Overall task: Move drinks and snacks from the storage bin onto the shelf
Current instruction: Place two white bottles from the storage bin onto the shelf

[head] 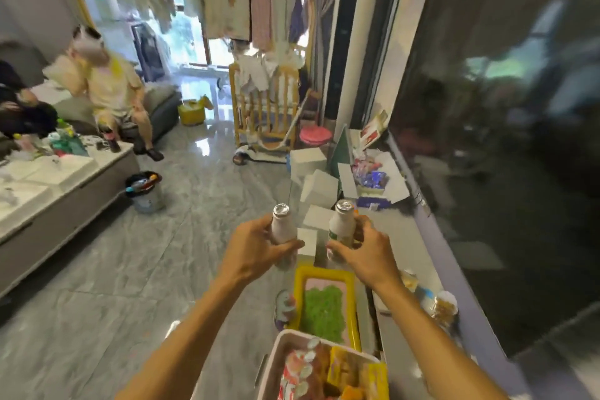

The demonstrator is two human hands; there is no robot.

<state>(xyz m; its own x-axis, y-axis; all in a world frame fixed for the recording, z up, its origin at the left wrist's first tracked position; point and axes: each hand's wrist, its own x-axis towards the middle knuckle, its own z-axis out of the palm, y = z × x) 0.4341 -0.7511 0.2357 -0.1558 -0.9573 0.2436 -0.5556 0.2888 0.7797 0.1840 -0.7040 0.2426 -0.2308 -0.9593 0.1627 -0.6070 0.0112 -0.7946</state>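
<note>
Fingers (259, 225) of left hand (256, 247) clamped round left bottle (283, 227), right hand (368, 252) same on right bottle (340, 228). Both bottles upright, side by side, apart, in the air beyond the yellow box (300, 295). Bin (276, 357) of snacks sits below between the forearms; shelf (399, 237) runs along the right.

No legible text; bottle labels, snack packs blurred.

Both forearms are bare along their visible length, and so are the left hand (256, 250) and right hand (367, 255).
</note>
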